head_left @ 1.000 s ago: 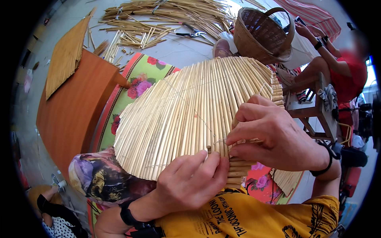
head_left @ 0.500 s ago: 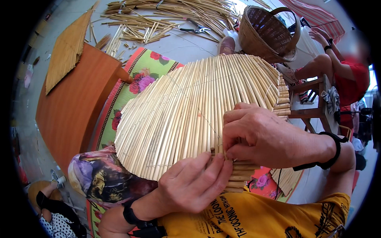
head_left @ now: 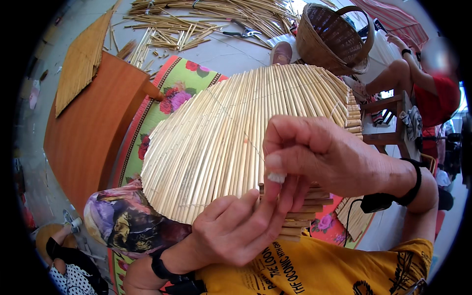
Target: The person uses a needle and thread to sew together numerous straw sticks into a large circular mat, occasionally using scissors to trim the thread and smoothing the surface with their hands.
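A mat of pale reed sticks [head_left: 216,147], crossed by thin threads, fills the middle of the head view. My left hand [head_left: 236,231] grips its near edge with bent fingers. My right hand [head_left: 314,152] is raised just above that edge, thumb and forefinger pinched; what they hold is too small to make out. A small white patch shows below the thumb, by a fingertip. The right hand's lower fingers overlap the left hand's fingertips. Short, thicker stick ends [head_left: 305,209] jut to the right beneath them.
A wooden board [head_left: 93,137] with a thin panel on it stands left. Beneath the mat lies floral matting [head_left: 179,101]. Loose sticks [head_left: 182,39], pruning shears [head_left: 246,32] and a wicker basket [head_left: 332,39] lie behind. A person in red [head_left: 437,98] sits right, another person [head_left: 71,268] lower left.
My right hand has pulled up from the sticks, its pinch turning toward me over the left hand's fingertips. My left hand stays at the edge, shifted only slightly.
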A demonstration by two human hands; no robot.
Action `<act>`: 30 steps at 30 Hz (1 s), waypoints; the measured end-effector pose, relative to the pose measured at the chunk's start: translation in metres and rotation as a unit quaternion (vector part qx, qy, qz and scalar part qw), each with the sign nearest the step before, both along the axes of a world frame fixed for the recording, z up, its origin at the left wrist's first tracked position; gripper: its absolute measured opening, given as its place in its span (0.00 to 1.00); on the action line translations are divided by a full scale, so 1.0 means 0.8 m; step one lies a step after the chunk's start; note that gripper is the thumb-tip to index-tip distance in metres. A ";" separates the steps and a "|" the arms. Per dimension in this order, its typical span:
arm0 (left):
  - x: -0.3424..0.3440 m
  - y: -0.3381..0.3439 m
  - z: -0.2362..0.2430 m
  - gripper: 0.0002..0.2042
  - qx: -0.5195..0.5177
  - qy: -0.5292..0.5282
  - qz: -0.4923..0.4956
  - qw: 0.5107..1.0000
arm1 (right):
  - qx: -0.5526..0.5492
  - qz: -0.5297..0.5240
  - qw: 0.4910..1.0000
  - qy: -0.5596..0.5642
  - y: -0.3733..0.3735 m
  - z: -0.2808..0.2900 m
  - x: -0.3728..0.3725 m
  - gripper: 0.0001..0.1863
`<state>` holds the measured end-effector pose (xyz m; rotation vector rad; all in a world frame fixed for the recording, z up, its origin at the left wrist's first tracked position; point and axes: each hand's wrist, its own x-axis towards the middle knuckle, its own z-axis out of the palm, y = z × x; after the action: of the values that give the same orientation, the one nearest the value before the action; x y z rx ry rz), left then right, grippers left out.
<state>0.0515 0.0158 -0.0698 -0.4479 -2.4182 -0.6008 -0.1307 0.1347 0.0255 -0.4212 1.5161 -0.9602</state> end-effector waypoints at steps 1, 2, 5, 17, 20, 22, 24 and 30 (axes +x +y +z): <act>0.000 0.001 0.001 0.13 -0.003 -0.002 -0.001 1.000 | -0.003 -0.014 1.000 -0.014 -0.001 0.002 -0.003 0.08; 0.002 0.000 0.001 0.12 -0.006 -0.005 -0.002 1.000 | -0.089 -0.064 0.994 -0.020 -0.003 -0.006 -0.008 0.08; 0.004 0.001 -0.003 0.11 -0.012 -0.002 0.009 1.000 | -0.307 -0.141 0.941 -0.003 -0.017 -0.032 -0.041 0.08; -0.002 -0.001 -0.007 0.10 -0.002 -0.008 0.009 1.000 | -0.336 0.300 0.479 0.754 -0.043 -0.031 -0.145 0.11; -0.001 -0.002 -0.008 0.10 -0.004 -0.008 0.006 1.000 | -0.324 0.312 0.506 0.736 -0.045 -0.046 -0.145 0.08; -0.001 -0.001 -0.008 0.10 -0.008 -0.004 -0.001 1.000 | -0.302 0.292 0.574 0.703 -0.039 -0.040 -0.135 0.07; 0.004 -0.001 -0.013 0.11 -0.013 -0.009 -0.003 1.000 | -0.275 0.263 0.667 0.640 -0.043 -0.026 -0.109 0.07; 0.009 -0.008 -0.018 0.12 -0.018 0.003 0.001 1.000 | -0.244 0.379 0.774 0.446 -0.014 -0.009 -0.045 0.06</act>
<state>0.0584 0.0092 -0.0840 -0.4625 -2.4274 -0.5548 -0.1664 0.1232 0.0186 -1.9253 1.6184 -0.4550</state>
